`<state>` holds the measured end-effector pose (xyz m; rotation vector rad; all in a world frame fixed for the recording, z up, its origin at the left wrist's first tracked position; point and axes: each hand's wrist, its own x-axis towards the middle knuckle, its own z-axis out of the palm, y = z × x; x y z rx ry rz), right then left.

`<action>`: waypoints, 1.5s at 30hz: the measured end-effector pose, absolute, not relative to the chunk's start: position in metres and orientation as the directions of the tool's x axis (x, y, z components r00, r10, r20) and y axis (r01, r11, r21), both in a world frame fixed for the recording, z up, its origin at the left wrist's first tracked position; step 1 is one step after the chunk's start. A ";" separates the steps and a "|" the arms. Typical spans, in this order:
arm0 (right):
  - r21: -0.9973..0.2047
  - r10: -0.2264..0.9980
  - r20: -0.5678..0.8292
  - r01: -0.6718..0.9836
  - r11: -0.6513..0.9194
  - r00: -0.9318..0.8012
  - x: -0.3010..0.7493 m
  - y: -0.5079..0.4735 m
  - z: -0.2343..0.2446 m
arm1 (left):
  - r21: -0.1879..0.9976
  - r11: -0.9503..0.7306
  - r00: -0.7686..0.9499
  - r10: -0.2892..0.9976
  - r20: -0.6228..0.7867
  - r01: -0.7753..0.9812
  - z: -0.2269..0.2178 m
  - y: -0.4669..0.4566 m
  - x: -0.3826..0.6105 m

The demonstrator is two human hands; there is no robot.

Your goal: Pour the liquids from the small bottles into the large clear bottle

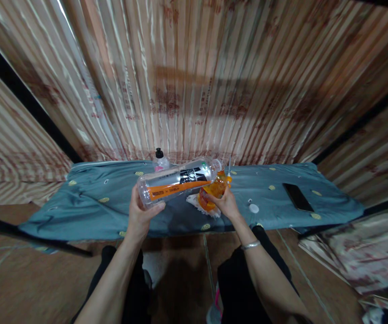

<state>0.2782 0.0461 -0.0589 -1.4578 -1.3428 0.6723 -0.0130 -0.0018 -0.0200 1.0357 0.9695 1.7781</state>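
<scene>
My left hand (140, 211) grips the base of a large clear plastic bottle (176, 182) with an orange and black label. The bottle is tipped almost level, its open mouth pointing right over a small orange container (214, 193). My right hand (225, 203) is wrapped round that orange container, which rests on a white cloth (197, 206) on the blue-covered table (89, 202). A thin tube sticks up from the container beside the bottle's mouth. A white bottle cap (253, 208) lies on the cloth just right of my right hand.
A small bottle with a black cap (160, 158) stands at the table's back edge behind the big bottle. A black phone (297, 196) lies flat on the right part of the table. Striped curtains hang behind. My knees are under the front edge.
</scene>
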 end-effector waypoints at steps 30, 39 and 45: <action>-0.908 0.947 0.214 0.407 0.103 0.238 0.278 0.045 -0.058 | 0.887 -0.332 -0.323 0.919 0.227 -0.321 -0.020 -0.001 -0.013; -0.910 0.944 0.236 0.393 0.131 0.231 0.280 0.047 -0.063 | 0.890 -0.333 -0.306 0.922 0.238 -0.312 -0.018 -0.002 -0.012; -0.909 0.938 0.242 0.397 0.130 0.247 0.279 0.048 -0.065 | 0.888 -0.352 -0.311 0.915 0.259 -0.296 -0.018 -0.003 -0.013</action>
